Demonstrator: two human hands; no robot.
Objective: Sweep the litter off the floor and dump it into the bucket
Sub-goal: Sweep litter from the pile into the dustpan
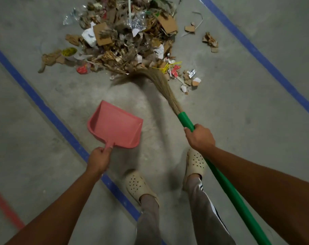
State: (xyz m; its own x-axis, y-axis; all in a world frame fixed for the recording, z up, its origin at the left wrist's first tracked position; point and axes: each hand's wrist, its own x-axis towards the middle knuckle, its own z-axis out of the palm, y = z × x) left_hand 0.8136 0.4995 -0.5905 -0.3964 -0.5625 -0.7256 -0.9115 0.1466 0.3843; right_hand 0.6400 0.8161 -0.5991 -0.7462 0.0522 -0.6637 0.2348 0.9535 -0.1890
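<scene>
A grey concrete floor (pixel 247 103) is lying under everything, with a blue line (pixel 44 106) running along the left and another blue line (pixel 252 50) running along the right. The right hand (pixel 200 137) is wrapping its fingers tight around the green broom handle (pixel 226 184), close to where the bristles begin. The left hand (pixel 99 159) is curling round the short stem of the pink dustpan (pixel 114 126). I cannot tell if the pan is touching the floor or hanging just above it. Going out from the right hand, the soft straw bristles (pixel 159 80) are bending sideways against the near edge of the litter pile (pixel 129 38). The pile is sitting far from the shoes (pixel 137 183), in the middle between the two lines. It is looking like torn cardboard, paper, foil and plastic, so it is probably light and loose. It is likely going to slide easily, but bits may be flying off if the broom is hitting hard. The bristles are floppy, so short, gentle strokes are looking best. A few scraps (pixel 210 41) are lying apart on the far right and may be needing their own sweep. Bare floor is showing between the pan and the pile, giving room to pull litter nearer. The pan's wide mouth is facing the pile. No bucket is showing.
</scene>
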